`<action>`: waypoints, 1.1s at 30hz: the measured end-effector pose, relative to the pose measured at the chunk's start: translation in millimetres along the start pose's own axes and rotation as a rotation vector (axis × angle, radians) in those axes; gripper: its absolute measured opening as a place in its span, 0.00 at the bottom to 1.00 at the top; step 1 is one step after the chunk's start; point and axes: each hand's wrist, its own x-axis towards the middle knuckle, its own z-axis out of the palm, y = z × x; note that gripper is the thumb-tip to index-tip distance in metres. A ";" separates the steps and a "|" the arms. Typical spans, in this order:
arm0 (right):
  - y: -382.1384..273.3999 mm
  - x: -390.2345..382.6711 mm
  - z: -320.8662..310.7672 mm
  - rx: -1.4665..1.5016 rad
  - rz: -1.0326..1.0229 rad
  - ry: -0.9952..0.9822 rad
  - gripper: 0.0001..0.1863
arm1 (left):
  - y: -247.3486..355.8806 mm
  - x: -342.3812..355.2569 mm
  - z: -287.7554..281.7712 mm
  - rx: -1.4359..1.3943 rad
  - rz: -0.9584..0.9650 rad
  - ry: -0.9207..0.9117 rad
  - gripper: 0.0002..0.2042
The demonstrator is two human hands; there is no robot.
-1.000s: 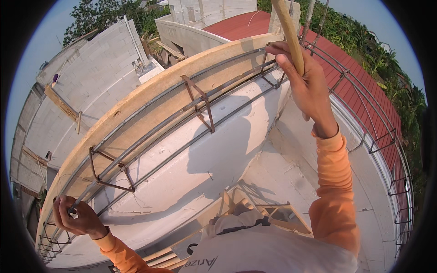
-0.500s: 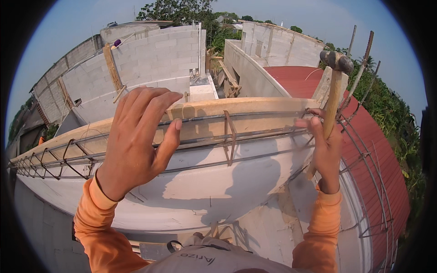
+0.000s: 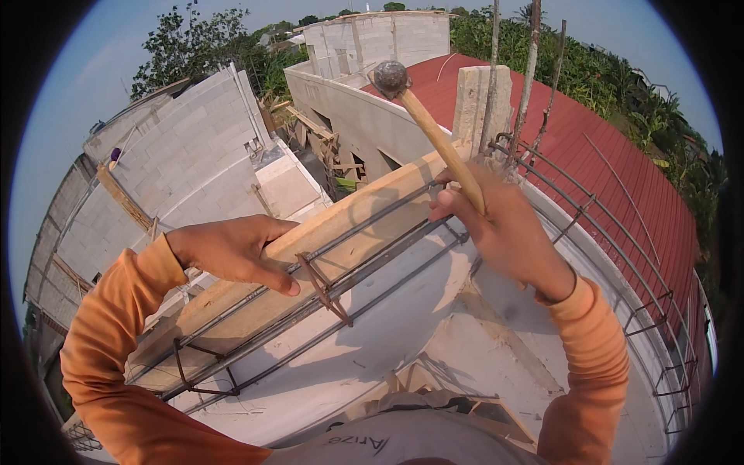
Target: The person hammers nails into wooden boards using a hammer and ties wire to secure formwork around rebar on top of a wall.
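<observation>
Thumb and fingers apart, our left hand [image 3: 232, 248] straddles one long tan wooden board [image 3: 353, 213] running near left to far right; whether it grips, we cannot tell. Our right hand [image 3: 515, 232] clamps one wooden-handled metal hammer [image 3: 436, 141]. Far right stand three upright steel rods [image 3: 525, 77].

One wooden-handled hammer [image 3: 440, 146] is in the right fingers [image 3: 444, 208]. One wooden plank [image 3: 349, 211] lies at the left fingers [image 3: 275, 279], with two countable rebar stirrups [image 3: 312, 277] near them: one just beside, one farther below. Beyond the right fingers rise three upright rebars [image 3: 532, 70] and one concrete post [image 3: 470, 105].
</observation>
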 end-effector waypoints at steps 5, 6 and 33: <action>-13.6 16.4 -30.1 -0.094 -0.001 -0.021 0.22 | -1.3 9.9 4.9 -0.082 0.047 -0.039 0.30; -23.0 23.9 -41.5 -0.130 0.028 -0.032 0.23 | -0.8 12.0 6.7 -0.066 0.000 -0.033 0.30; -62.8 212.8 -35.7 -1.347 -0.253 -0.510 0.15 | -32.0 17.5 -5.3 -0.375 -0.145 -0.184 0.27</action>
